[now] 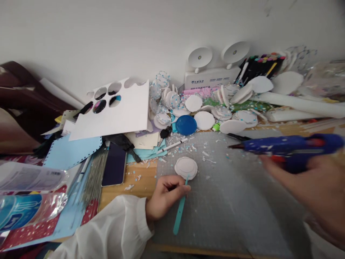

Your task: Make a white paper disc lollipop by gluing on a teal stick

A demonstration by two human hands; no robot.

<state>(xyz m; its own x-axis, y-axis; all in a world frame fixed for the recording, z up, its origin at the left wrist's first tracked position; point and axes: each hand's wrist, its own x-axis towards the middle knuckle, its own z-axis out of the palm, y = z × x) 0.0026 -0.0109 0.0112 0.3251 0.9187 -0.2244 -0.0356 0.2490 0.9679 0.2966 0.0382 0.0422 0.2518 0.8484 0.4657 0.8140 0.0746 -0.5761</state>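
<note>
Between the thumb and fingers of my left hand [169, 196] is a thin teal strip [180, 214]. Its upper end touches the lower edge of a small stack of white discs [185, 167] lying on the grey cutting mat [223, 201]. My right hand [309, 183] is wrapped round a blue glue gun [280, 145], held over the right side of the mat with its dark nozzle pointing left. Motion blurs the right hand a little.
White foam discs [204, 120], a blue round lid [185, 125] and a two-lamp light unit [211, 77] line the wall. Further left are a white board with holes [121, 111], a phone [114, 164] and a plastic bottle [32, 208]. Scraps litter the mat.
</note>
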